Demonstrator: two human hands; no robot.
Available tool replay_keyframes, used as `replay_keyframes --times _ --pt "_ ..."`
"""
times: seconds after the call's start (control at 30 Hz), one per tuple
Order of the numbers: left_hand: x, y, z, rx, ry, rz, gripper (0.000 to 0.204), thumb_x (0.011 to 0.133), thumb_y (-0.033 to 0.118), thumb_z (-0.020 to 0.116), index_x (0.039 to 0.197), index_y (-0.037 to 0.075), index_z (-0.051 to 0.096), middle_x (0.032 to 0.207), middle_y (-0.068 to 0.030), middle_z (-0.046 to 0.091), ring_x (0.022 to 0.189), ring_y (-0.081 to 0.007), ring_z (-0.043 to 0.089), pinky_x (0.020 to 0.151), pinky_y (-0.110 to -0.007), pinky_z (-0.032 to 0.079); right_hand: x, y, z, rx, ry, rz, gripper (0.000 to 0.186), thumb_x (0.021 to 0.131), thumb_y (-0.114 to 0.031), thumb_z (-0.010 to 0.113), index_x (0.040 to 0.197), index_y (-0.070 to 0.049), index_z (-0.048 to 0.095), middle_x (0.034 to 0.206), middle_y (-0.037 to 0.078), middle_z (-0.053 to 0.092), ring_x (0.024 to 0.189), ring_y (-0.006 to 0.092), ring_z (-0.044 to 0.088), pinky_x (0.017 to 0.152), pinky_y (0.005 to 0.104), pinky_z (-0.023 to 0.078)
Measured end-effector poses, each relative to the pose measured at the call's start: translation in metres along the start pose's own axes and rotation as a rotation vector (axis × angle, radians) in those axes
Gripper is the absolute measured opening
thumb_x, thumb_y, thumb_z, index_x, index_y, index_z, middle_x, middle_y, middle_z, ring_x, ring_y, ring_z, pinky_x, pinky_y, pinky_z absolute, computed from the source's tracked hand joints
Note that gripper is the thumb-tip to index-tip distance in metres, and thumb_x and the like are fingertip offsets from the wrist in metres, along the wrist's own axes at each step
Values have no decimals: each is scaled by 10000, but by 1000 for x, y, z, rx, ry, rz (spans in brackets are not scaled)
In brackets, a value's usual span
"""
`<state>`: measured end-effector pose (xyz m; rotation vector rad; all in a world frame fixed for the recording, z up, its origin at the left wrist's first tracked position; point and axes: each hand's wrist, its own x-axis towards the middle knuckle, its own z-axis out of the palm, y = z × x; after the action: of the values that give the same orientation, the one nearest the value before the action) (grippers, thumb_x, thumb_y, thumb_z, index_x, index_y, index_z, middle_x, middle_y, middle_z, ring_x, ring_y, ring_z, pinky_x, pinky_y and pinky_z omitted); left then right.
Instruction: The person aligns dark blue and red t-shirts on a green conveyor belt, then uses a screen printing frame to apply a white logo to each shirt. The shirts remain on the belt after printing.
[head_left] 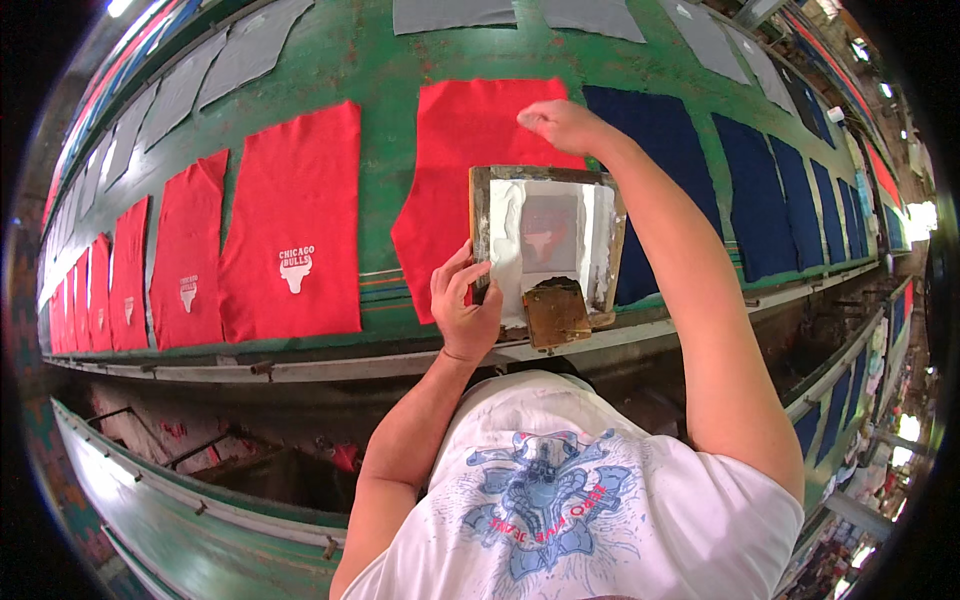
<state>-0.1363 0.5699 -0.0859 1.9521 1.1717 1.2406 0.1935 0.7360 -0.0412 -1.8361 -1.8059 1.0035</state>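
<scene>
My left hand (467, 308) is closed on the left side of a screen printing frame (480, 205). The frame has worn wooden sides, white-smeared inner borders and a mesh window with a bull's-head shape. It lies over the lower right part of a red fabric panel (465, 135). A brown squeegee-like block (556, 313) leans in the frame's near end. Beyond the frame, my right hand (565, 128) is over the panel's upper part with its fingers curled together. Whether they pinch the cloth or anything else cannot be made out.
Red panels with white bull's-head prints (292, 220) lie in a row to the left on a long green table (385, 130). Dark blue panels (755, 195) continue to the right. Grey panels (255, 52) line the far side. A metal rail (225, 371) runs along the near edge.
</scene>
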Motion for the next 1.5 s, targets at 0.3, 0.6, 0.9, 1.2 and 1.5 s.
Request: replay_keyframes --times 0.3,0.6,0.9,1.2,1.5 --pt "37 40 -26 -48 112 146 417 754 -105 856 1113 83 759 1419 -201 756 1218 -337 740 1048 -431 582 -213 -81 20 -535 732 -607 450 901 -146 835 1346 -131 768 1451 96 684 1330 357 652 1109 527 514" --pt "39 76 -57 -34 150 244 409 747 -121 862 1077 93 748 1424 -211 757 1222 -339 740 1054 -431 575 -234 -109 47 -703 626 -495 590 863 -375 896 1419 -236 754 1736 50 457 1631 344 358 1266 590 406" --pt "31 76 -74 -52 163 252 393 746 -113 872 1058 92 748 1430 -221 756 1241 -342 740 1058 -428 574 -223 -128 64 -753 606 -532 482 901 -378 861 1344 -207 779 1707 43 490 1615 344 388 1265 598 392" --pt "19 4 -86 -32 190 149 337 791 -155 827 1059 33 749 1445 -234 749 1307 -337 729 1119 -424 578 -269 -99 97 -415 956 -551 347 930 -168 783 1272 -110 758 1490 176 652 1415 395 596 1191 554 453" --pt "34 -59 -71 -241 188 -128 297 869 -129 800 1131 -7 736 1542 -236 694 1253 -235 734 996 -329 591 -254 -25 177 693 657 -103 555 1070 -178 682 1572 32 573 1563 243 602 1458 399 581 1261 482 441"
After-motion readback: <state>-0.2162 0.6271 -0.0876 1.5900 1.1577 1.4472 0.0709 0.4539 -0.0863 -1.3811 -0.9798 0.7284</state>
